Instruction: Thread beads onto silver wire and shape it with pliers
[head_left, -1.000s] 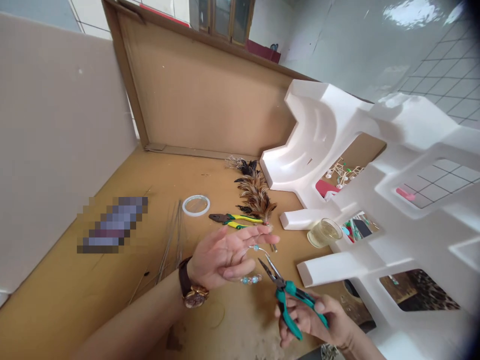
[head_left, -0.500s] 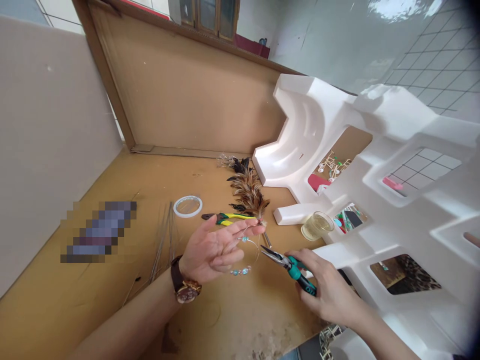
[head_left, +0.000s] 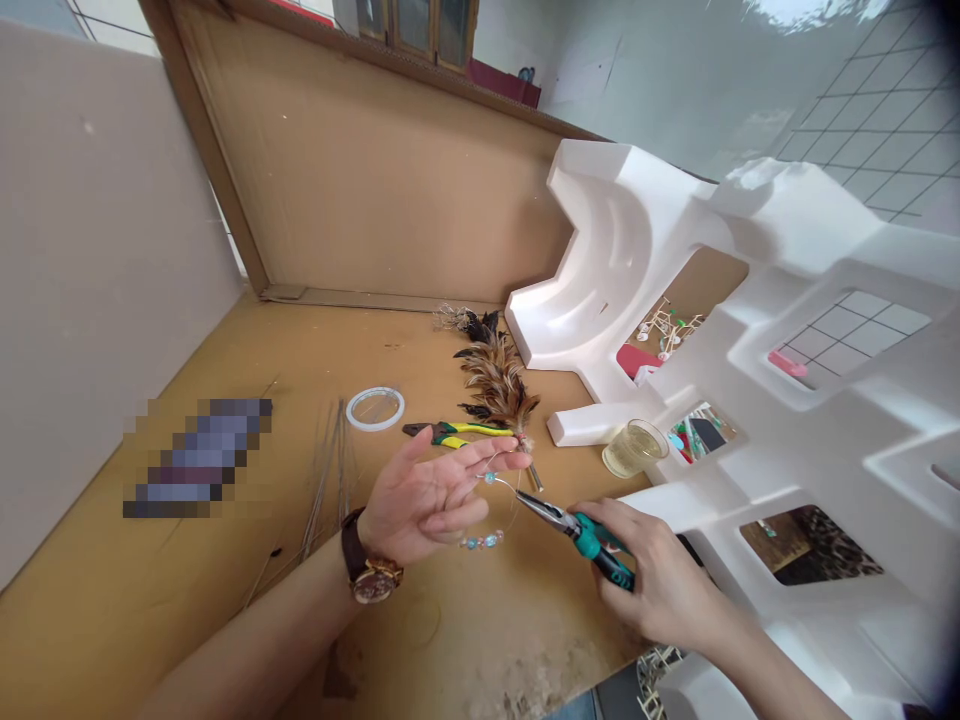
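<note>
My left hand [head_left: 431,505], palm up with a watch [head_left: 373,582] on the wrist, has its lower fingers curled round a thin wire strung with blue and pink beads [head_left: 482,541]. One blue bead [head_left: 490,478] sits higher on the wire by the fingers. The upper fingers stretch out to the right. My right hand [head_left: 649,570] is closed on green-and-black needle-nose pliers [head_left: 585,535]. Their jaw tips meet the wire to the right of the blue bead and look closed on it. The exact grip of the left fingers is partly hidden.
Behind my left hand lie yellow-and-green pliers [head_left: 480,430] and a feather duster [head_left: 495,380]. A white ring-shaped roll [head_left: 375,409] and thin wires [head_left: 326,480] are to the left. At right stand a glass [head_left: 634,448] of pale liquid and a large white moulded foam piece [head_left: 795,440].
The needle-nose pliers have moved slightly left, and their open jaws have closed at the wire. My left hand has stayed nearly still with the beaded wire.
</note>
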